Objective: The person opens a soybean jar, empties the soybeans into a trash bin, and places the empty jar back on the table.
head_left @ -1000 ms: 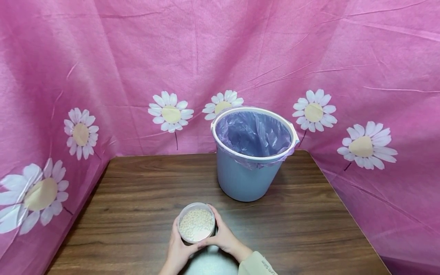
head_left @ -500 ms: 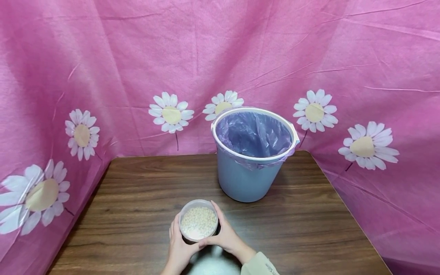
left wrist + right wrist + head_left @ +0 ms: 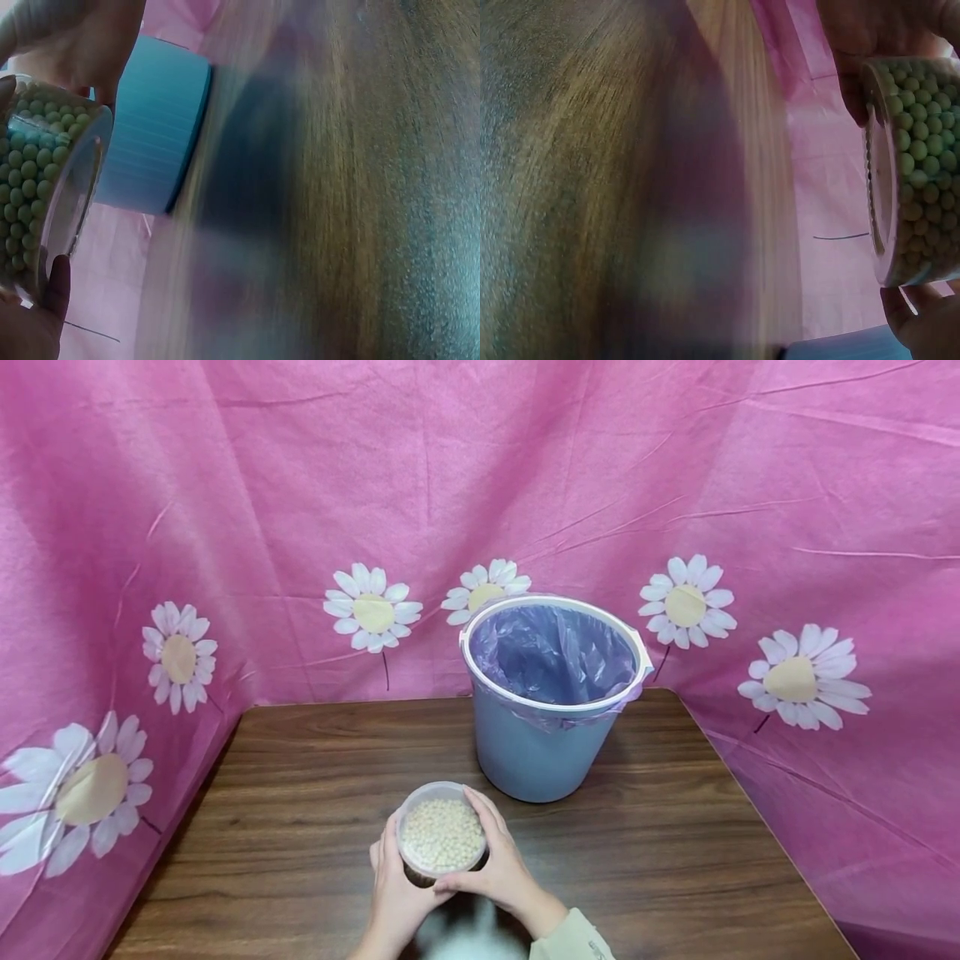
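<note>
A round clear plastic tub (image 3: 442, 835) full of small pale round beads or beans is between both hands. My left hand (image 3: 399, 885) grips its left side, and my right hand (image 3: 506, 870) grips its right side with the thumb at the near edge. Through the tub's clear wall (image 3: 930, 165), the right wrist view shows the packed contents. The tub's base (image 3: 79, 187) is off the table, as seen in the left wrist view. Whether a lid covers the top I cannot tell.
Behind and right of the tub stands a light blue bin (image 3: 536, 752) with a white rim and a purple plastic liner (image 3: 555, 652). The brown wooden table (image 3: 315, 760) is bordered by a pink cloth (image 3: 337, 485) with daisies on the back and sides.
Both hands, still holding the tub, have moved slightly away from the body and to the right. It looks a little larger in the head view. The bin has stayed put.
</note>
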A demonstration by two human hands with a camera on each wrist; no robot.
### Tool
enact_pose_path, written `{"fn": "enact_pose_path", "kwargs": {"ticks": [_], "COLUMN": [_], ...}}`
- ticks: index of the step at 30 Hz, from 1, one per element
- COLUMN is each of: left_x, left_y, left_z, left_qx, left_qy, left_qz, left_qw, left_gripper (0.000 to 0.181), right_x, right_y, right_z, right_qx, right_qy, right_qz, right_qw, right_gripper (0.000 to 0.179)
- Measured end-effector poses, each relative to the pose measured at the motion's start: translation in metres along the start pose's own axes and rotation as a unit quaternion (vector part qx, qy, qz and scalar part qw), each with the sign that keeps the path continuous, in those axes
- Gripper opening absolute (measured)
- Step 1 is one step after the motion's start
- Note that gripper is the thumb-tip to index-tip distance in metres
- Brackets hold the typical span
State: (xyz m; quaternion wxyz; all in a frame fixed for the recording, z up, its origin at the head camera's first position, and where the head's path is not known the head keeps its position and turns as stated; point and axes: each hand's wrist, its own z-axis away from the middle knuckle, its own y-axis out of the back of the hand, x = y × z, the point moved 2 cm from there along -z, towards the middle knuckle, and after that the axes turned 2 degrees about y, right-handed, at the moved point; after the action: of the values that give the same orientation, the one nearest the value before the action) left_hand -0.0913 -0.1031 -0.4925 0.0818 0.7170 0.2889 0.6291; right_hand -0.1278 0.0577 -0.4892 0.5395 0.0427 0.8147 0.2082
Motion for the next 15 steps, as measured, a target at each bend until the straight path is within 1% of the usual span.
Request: {"fn": "enact_pose_path", "kwargs": {"ticks": [2, 6, 9, 11, 13, 15], "left_x": [0.002, 0.002, 0.002, 0.0, -0.001, -0.002], "left_y": [0.0, 0.0, 0.001, 0.001, 0.0, 0.0], "left_z": [0.001, 0.002, 0.003, 0.005, 0.007, 0.008], "left_qx": [-0.001, -0.005, -0.007, -0.005, 0.001, 0.006], "left_qy": [0.001, 0.006, 0.012, 0.015, 0.007, 0.006], "left_qz": [-0.003, 0.007, 0.016, 0.022, 0.023, 0.028], "left_qw": [1.0, 1.0, 0.9998, 0.9996, 0.9997, 0.9996], "left_gripper": [0.121, 0.121, 0.119, 0.118, 0.117, 0.117], "right_x": [-0.001, -0.003, -0.005, -0.007, -0.009, -0.012], "right_y": [0.002, 0.006, 0.008, 0.009, 0.009, 0.01], "right_z": [0.001, 0.0, -0.001, -0.002, -0.003, -0.003], "right_qx": [0.007, 0.016, 0.013, 0.012, 0.013, 0.017], "right_qy": [0.024, 0.068, 0.08, 0.097, 0.115, 0.131], "right_qz": [0.014, 0.041, 0.058, 0.075, 0.095, 0.11], "right_qw": [0.9996, 0.9968, 0.995, 0.9924, 0.9887, 0.9851], "right_gripper": [0.116, 0.107, 0.101, 0.098, 0.096, 0.093]}}
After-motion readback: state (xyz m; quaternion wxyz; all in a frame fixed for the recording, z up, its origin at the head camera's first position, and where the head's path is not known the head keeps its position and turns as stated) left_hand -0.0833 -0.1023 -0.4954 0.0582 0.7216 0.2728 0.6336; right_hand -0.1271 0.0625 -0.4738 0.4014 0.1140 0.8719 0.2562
